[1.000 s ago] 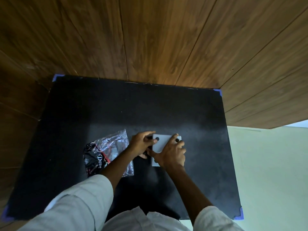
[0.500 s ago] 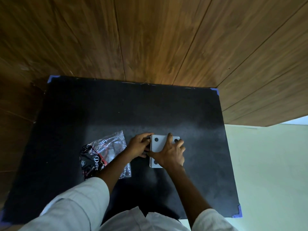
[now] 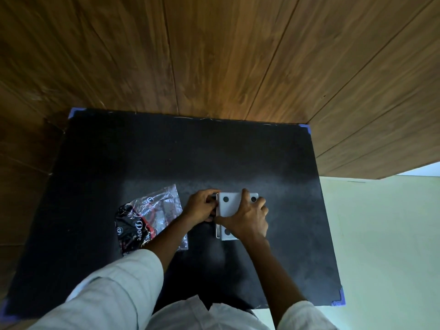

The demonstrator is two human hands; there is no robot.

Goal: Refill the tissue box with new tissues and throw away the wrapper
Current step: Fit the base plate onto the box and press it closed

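Note:
A white tissue box (image 3: 229, 206) lies on the black table (image 3: 166, 158), its flat face with round dark pads turned up. My right hand (image 3: 246, 219) presses on that face, fingers spread over the box's right and near parts. My left hand (image 3: 201, 207) grips the box's left edge. A crumpled clear and black plastic wrapper (image 3: 142, 220) with red and white print lies flat on the table to the left, partly under my left forearm. No tissues show.
The black table has blue tape at its corners (image 3: 306, 128). Wooden wall panels (image 3: 214, 55) rise behind it. Pale floor (image 3: 385, 246) lies to the right. My light sleeves fill the bottom of the view.
My hands and the box have stayed almost in place. The right hand's fingers shifted slightly over the box's face; the left hand stays at its left edge.

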